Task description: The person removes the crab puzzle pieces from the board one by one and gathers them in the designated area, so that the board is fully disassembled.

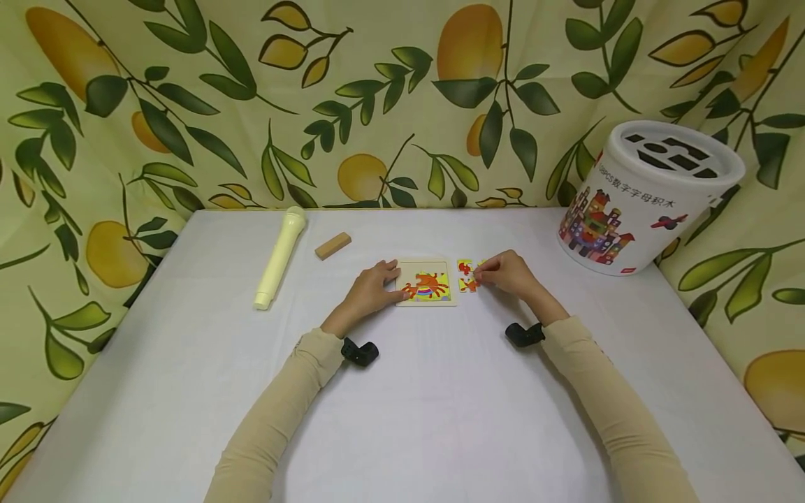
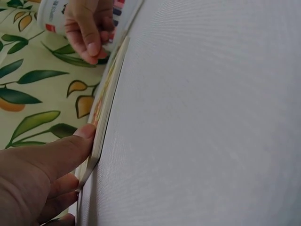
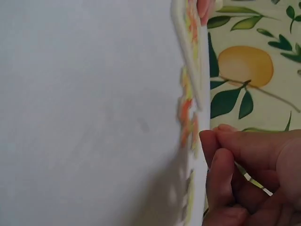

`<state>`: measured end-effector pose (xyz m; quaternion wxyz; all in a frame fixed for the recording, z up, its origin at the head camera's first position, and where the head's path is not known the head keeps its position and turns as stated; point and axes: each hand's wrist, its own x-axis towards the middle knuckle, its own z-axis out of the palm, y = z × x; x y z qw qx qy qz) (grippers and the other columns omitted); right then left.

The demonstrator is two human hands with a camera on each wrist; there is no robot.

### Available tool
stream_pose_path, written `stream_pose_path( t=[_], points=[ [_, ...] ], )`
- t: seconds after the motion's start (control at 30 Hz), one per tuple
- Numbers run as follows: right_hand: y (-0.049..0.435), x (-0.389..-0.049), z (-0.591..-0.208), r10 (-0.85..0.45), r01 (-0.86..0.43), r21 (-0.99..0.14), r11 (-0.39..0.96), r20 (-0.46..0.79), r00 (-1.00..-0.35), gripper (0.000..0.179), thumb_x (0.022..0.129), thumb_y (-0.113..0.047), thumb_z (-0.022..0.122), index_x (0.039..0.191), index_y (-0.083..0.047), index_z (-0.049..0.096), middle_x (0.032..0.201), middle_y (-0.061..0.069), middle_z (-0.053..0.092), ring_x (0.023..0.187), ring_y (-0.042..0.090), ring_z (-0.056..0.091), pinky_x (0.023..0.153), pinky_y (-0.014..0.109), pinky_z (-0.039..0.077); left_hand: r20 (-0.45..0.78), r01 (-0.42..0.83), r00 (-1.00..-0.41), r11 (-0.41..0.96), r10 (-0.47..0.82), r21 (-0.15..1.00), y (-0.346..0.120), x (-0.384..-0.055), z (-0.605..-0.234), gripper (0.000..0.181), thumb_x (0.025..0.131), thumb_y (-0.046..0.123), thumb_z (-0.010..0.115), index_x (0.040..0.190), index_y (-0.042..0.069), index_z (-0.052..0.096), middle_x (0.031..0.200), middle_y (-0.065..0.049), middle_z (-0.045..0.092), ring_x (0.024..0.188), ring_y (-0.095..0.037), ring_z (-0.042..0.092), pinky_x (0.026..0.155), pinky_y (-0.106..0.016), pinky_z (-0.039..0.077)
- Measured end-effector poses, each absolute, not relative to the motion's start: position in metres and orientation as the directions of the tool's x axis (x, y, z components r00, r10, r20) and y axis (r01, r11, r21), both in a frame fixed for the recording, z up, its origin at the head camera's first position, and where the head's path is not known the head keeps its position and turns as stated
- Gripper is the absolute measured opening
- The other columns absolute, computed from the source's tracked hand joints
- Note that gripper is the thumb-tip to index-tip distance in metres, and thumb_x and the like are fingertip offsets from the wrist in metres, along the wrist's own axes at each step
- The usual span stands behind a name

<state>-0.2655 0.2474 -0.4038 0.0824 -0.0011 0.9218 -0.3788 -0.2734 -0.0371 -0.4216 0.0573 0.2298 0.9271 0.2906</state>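
Observation:
A square wooden puzzle board [image 1: 424, 304] lies on the table with part of a red and yellow picture in it. My left hand [image 1: 367, 292] holds its left side, the thumb on the front edge and the fingers around the far corner, as the left wrist view [image 2: 44, 176] also shows. Just right of the board lie several loose puzzle pieces [image 1: 465, 285]. Over them is my right hand [image 1: 508, 274], thumb and forefinger brought together at the pieces. I cannot tell whether a piece is between those fingertips. In the right wrist view the pieces [image 3: 185, 117] are blurred beside the fingers.
A cream microphone-shaped stick [image 1: 279, 258] and a small wooden block [image 1: 333, 246] lie left of the board. At the back right stands a large white bucket [image 1: 648, 195] with a slotted lid. A patterned curtain [image 1: 390, 105] hangs behind the white table [image 1: 440, 405].

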Motion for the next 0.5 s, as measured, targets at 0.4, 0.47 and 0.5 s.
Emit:
stream_pose_path(
  t=[0.4, 0.47, 0.5],
  points=[
    [0.174, -0.283, -0.395, -0.284, -0.132, -0.703, 0.699, -0.104, -0.953, 0.025, 0.093, -0.018, 0.054, 0.108, -0.002, 0.066, 0.1, 0.012, 0.066, 0.085, 0.019, 0.054, 0.075, 0.028, 0.045, 0.032, 0.393, -0.89, 0.729, 0.456, 0.561, -0.038, -0.273, -0.421, 0.064, 0.08, 0.033, 0.071, 0.13, 0.001, 0.048, 0.143, -0.007, 0.041, 0.136, -0.03, 0.031, 0.11, -0.045, 0.026],
    [0.167, -0.286, -0.4, -0.271, -0.126, -0.682, 0.72, -0.109, -0.956, 0.025, 0.093, -0.018, 0.053, 0.107, -0.002, 0.066, 0.1, 0.012, 0.065, 0.086, 0.019, 0.053, 0.078, 0.03, 0.045, 0.024, 0.39, -0.89, 0.733, 0.455, 0.557, -0.038, -0.273, -0.421, 0.064, 0.08, 0.034, 0.07, 0.131, 0.002, 0.048, 0.144, -0.007, 0.04, 0.137, -0.03, 0.03, 0.111, -0.045, 0.026],
    [0.164, -0.287, -0.402, -0.263, -0.124, -0.673, 0.73, -0.109, -0.959, 0.025, 0.093, -0.018, 0.052, 0.107, -0.002, 0.066, 0.099, 0.012, 0.065, 0.086, 0.019, 0.054, 0.079, 0.03, 0.045, 0.023, 0.387, -0.892, 0.735, 0.452, 0.556, -0.038, -0.272, -0.421, 0.064, 0.08, 0.034, 0.071, 0.131, 0.003, 0.048, 0.144, -0.006, 0.04, 0.137, -0.029, 0.03, 0.111, -0.045, 0.026]
  ],
)
